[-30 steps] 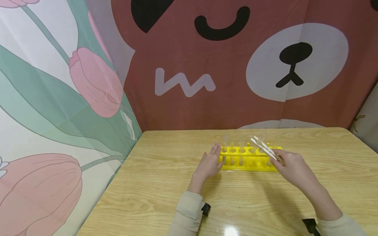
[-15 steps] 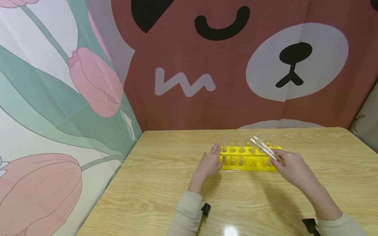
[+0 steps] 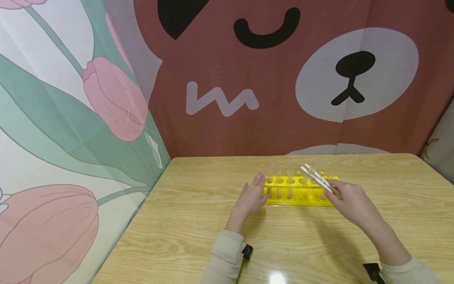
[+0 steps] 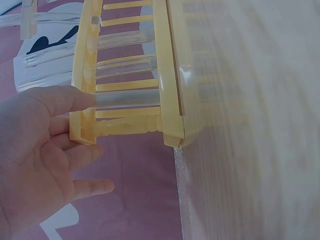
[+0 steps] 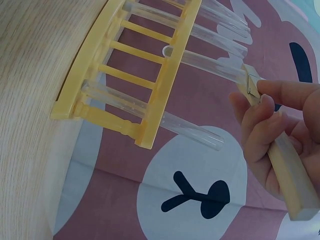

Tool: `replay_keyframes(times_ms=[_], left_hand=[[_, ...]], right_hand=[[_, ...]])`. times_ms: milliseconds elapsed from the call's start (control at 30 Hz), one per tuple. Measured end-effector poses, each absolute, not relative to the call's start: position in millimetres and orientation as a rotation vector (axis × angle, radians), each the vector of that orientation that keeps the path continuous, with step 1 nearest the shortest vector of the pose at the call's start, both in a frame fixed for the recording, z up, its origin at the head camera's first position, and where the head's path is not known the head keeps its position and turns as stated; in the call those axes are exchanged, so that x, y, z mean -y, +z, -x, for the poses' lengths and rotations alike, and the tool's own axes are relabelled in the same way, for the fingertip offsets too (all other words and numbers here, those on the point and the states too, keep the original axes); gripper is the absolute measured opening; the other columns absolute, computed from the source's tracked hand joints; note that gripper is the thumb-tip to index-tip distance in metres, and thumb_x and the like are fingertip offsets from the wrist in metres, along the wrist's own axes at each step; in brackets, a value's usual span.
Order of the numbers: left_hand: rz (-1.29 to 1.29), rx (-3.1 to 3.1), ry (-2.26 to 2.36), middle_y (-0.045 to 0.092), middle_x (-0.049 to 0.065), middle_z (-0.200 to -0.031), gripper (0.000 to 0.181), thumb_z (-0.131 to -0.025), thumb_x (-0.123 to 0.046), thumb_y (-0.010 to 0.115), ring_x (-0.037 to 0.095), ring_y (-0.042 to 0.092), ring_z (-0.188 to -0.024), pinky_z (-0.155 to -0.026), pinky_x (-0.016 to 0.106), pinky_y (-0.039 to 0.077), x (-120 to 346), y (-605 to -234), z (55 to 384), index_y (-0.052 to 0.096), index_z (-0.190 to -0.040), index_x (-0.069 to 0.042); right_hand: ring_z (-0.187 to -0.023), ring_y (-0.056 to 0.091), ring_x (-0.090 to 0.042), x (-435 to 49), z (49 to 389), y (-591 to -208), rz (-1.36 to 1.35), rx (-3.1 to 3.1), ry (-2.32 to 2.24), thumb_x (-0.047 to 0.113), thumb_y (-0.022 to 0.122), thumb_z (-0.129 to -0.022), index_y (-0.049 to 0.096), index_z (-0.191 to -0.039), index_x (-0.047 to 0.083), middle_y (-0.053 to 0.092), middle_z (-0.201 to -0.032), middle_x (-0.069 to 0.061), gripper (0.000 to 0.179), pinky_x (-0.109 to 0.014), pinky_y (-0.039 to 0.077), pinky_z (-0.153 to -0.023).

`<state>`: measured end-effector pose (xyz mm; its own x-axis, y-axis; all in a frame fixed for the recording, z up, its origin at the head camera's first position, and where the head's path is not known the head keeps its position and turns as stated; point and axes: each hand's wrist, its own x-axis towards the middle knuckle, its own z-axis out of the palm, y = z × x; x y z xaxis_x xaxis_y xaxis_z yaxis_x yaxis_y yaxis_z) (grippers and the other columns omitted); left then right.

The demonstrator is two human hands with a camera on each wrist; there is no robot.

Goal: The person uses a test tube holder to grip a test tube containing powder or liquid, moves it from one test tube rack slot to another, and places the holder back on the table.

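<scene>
A yellow test tube rack point(image 3: 298, 202) stands on the table with several clear test tubes upright in it. My left hand point(image 3: 250, 198) holds the rack's left end; in the left wrist view its thumb lies against the upper bar point(image 4: 77, 112), with other fingers behind. My right hand point(image 3: 354, 202) grips a wooden test tube clamp point(image 5: 292, 180). The clamp's jaws are around a clear test tube point(image 5: 215, 66) near its top. That tube's rounded bottom is right at a hole in the upper bar. Another tube point(image 5: 192, 130) stands in the rack's right end.
The wooden table point(image 3: 177, 236) reaches back to a cloth printed with a bear face point(image 3: 269, 130). A tulip-printed cloth point(image 3: 71, 150) hangs along the left side. Each wrist carries a small black mount point(image 3: 247, 251).
</scene>
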<state>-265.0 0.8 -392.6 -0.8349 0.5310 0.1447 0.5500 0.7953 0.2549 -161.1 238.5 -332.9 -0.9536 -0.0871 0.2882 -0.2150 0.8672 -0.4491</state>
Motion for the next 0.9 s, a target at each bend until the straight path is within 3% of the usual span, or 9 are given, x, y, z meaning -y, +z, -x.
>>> replay_keyframes(times_ms=[900], left_hand=[[0.892, 2.89, -0.446, 0.017, 0.013, -0.146, 0.061, -0.09, -0.019, 0.054, 0.021, 0.02, -0.132, -0.099, 0.049, 0.026, 0.1, -392.6, 264.5, 0.025, -0.139, 0.001]], right_hand=[[-0.042, 0.033, -0.012, -236.9, 160.2, -333.0, -0.221, 2.789, 0.732, 0.012, 0.055, -0.088, 0.049, -0.114, -0.016, 0.041, -0.052, 0.0, 0.039, -0.022, 0.028, -0.037]])
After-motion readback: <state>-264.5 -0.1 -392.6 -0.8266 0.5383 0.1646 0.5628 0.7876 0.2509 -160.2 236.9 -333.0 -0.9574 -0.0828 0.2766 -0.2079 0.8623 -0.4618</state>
